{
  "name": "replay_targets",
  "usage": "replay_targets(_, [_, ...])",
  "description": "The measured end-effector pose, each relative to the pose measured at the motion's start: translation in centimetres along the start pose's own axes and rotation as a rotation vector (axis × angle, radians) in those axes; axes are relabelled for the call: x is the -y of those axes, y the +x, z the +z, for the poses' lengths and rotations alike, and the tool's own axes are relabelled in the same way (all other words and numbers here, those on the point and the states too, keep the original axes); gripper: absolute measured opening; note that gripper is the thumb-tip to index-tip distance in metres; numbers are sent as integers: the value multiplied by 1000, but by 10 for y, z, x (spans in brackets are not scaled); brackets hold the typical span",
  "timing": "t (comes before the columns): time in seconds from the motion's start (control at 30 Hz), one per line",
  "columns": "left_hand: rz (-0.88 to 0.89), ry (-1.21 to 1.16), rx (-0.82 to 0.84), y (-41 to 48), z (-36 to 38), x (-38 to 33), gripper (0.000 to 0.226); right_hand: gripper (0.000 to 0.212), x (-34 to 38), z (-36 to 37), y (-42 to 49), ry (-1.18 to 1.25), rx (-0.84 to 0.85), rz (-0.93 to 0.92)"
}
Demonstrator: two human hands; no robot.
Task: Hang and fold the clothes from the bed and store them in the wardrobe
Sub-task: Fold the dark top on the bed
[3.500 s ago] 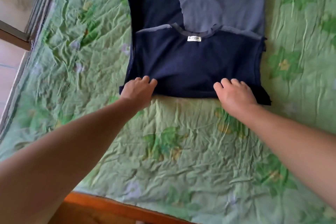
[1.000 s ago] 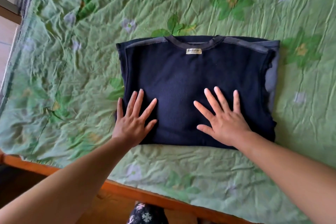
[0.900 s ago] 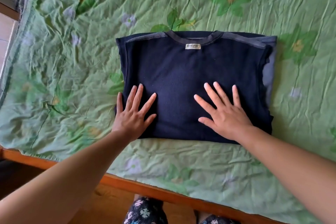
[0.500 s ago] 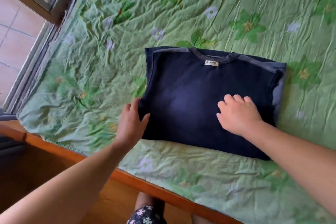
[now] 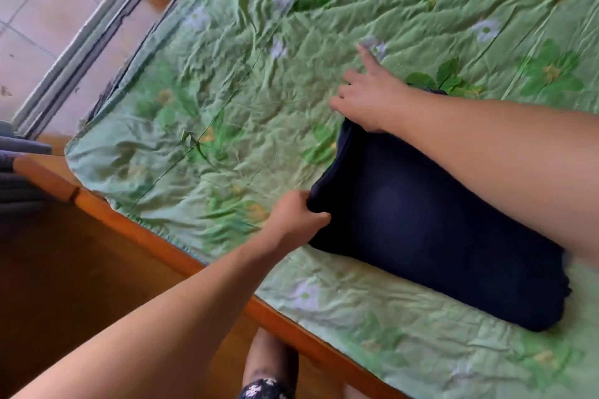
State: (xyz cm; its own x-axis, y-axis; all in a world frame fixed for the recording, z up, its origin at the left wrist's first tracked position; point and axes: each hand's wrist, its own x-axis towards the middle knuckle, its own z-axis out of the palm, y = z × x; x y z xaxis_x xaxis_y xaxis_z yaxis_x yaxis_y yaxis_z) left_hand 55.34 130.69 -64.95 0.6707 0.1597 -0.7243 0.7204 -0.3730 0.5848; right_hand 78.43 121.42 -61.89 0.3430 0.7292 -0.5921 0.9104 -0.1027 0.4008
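Far side of the shirt (image 5: 421,236) hidden under the right arm (image 5: 486,165), collar too. Fingertips of the left hand (image 5: 293,217) buried in its near corner. Blurred right hand (image 5: 372,97): hold on shirt unclear. Bottom edge cuts a leg (image 5: 272,363). Grey thing (image 5: 16,168) at left edge, unidentifiable.

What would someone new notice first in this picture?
The folded navy shirt stands out dark against the crumpled green floral sheet, lying near the bed's wooden edge. The left hand grips its near corner, while the right hand rests at its far corner, fingers spread.
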Motion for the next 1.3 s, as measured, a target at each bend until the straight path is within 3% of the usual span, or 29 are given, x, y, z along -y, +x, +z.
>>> replay_targets(0.17, [85, 112, 61, -13, 0, -6, 22, 23, -13, 0, -19, -25, 80, 29])
replay_targets(0.4, [165, 42, 102, -54, 43, -49, 18, 28, -32, 37, -108, 122, -61, 176])
replay_targets(0.63, [284, 30, 205, -88, 170, -120, 28, 41, -45, 123, -232, 206, -147, 359])
replay_targets(0.83, [287, 101, 221, -91, 293, -164, 30, 42, -36, 221, -307, 341, -3, 517])
replay_targets(0.97, [217, 176, 243, -82, 338, -158, 34, 44, -16, 272, -322, 454, 140, 561])
replay_targets(1.07, [200, 238, 264, -81, 345, -145, 52, 66, -2, 291, -325, 621, 240, 546])
replay_targets(1.13, [268, 215, 152, -89, 333, -135, 47, 63, -7, 287, -324, 803, 147, 625])
replay_targets(1.23, [433, 309, -261, -90, 294, -118, 51, 49, -25, 273, -308, 958, -20, 781])
replay_targets(1.3, [287, 321, -384, -83, 267, -106, 73, 57, -37, 263, -290, 1043, 3, 791])
